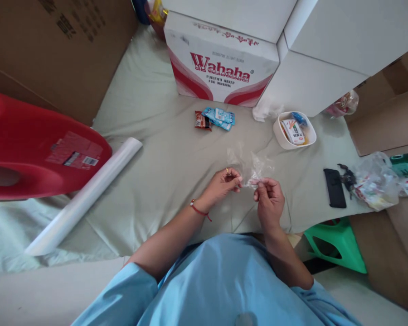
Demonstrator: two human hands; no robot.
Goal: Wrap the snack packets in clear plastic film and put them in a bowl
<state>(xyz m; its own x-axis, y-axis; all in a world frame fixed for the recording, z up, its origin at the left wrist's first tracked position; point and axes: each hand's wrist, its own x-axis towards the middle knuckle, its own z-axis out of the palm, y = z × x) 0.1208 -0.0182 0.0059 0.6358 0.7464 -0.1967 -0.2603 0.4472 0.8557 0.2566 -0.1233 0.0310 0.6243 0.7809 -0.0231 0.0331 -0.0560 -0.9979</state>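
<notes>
Between my two hands is a clear plastic bag (256, 165), thin and crumpled, its far part spread over the cloth. My left hand (226, 182), with a ring and a red string bracelet, pinches its near left edge. Its near right edge is pinched between the thumb and fingers of my right hand (270, 197). Beyond the bag lie several blue packets (221, 117) and a brown-red packet (202, 121), overlapping. A white tub (311, 136) to the right of them holds a white packet and other small wrapped items.
A Wahaha water carton (221, 68) and white boxes (313, 81) stand at the back. At left are a red plastic object (37, 145) and a long plastic roll (88, 194). A black phone (335, 188), keys (347, 177) and a plastic bag with contents (376, 181) lie right. A green stool (343, 244) stands below.
</notes>
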